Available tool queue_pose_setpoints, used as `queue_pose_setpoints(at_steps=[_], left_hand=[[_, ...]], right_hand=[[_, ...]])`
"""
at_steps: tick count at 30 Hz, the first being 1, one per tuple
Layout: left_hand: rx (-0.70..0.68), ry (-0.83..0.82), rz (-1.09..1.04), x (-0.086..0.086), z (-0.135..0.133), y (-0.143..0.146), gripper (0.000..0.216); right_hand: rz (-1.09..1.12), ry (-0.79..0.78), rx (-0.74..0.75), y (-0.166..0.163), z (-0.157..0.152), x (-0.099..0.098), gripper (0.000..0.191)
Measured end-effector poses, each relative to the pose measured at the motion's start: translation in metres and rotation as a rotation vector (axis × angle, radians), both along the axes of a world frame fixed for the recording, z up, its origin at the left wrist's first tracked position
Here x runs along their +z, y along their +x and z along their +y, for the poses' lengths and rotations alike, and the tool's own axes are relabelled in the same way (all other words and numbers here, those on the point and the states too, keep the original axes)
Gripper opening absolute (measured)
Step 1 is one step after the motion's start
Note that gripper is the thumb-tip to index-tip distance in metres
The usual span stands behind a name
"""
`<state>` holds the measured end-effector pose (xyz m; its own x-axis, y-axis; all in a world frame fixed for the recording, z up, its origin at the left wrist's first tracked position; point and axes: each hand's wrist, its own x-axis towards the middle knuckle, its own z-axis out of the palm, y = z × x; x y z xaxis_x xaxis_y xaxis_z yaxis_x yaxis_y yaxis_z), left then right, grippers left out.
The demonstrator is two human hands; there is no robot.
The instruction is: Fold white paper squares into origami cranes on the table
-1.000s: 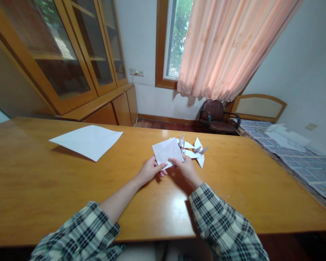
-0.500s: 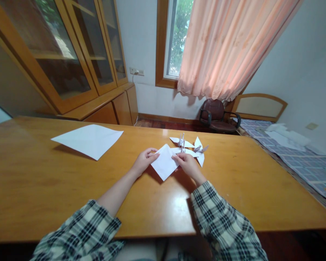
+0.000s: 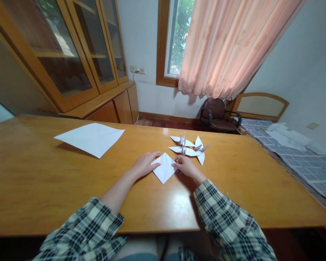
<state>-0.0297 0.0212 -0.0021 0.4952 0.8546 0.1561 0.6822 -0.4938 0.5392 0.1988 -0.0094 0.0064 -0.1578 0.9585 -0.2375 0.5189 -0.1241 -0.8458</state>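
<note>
"Where is the folded paper (image 3: 164, 172)?"
"On or just above the table (image 3: 157, 217), a diamond with points near, far, left and right. The left hand (image 3: 145, 165) and right hand (image 3: 188, 166) touch opposite side corners, neither nearer."
"The fingers?"
"Loosely curled, backs up, thumbs on the paper (whether they pinch underneath, one can't tell)."
"Beyond?"
"Three paper cranes (image 3: 184, 149) past the right hand; a larger white sheet (image 3: 96, 139) farther left."

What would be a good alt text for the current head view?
A person's left hand and right hand hold a folded white paper diamond by its side corners at a wooden table. Three paper cranes sit beyond; a larger white sheet lies to the left.
</note>
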Motion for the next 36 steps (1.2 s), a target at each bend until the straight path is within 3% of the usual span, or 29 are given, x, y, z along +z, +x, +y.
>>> queue_pose_setpoints(at_steps=[3, 6, 13, 16, 21, 26, 36], left_hand=[[-0.033, 0.182, 0.070, -0.002, -0.006, 0.001, 0.035], [-0.086, 0.250, 0.074, -0.010, -0.013, 0.002, 0.031], [-0.149, 0.044, 0.117, -0.017, -0.029, 0.012, 0.048], [-0.168, 0.015, 0.167, -0.017, -0.031, 0.012, 0.055], [-0.171, -0.010, 0.196, -0.019, -0.029, 0.011, 0.055], [-0.178, -0.022, 0.227, -0.017, -0.029, 0.012, 0.055], [-0.184, -0.008, 0.196, -0.018, -0.028, 0.011, 0.053]], right_hand=[[-0.008, 0.038, -0.024, 0.000, -0.001, -0.005, 0.015], [-0.005, 0.068, -0.032, 0.001, -0.001, -0.011, 0.018], [-0.068, 0.207, -0.005, 0.002, -0.003, -0.015, 0.009], [-0.001, 0.140, 0.017, 0.007, -0.004, -0.011, 0.003], [0.182, -0.068, 0.077, 0.024, -0.003, -0.004, 0.017], [0.278, -0.102, 0.152, 0.032, -0.002, -0.001, 0.025], [0.262, -0.090, 0.162, 0.031, -0.003, 0.000, 0.025]])
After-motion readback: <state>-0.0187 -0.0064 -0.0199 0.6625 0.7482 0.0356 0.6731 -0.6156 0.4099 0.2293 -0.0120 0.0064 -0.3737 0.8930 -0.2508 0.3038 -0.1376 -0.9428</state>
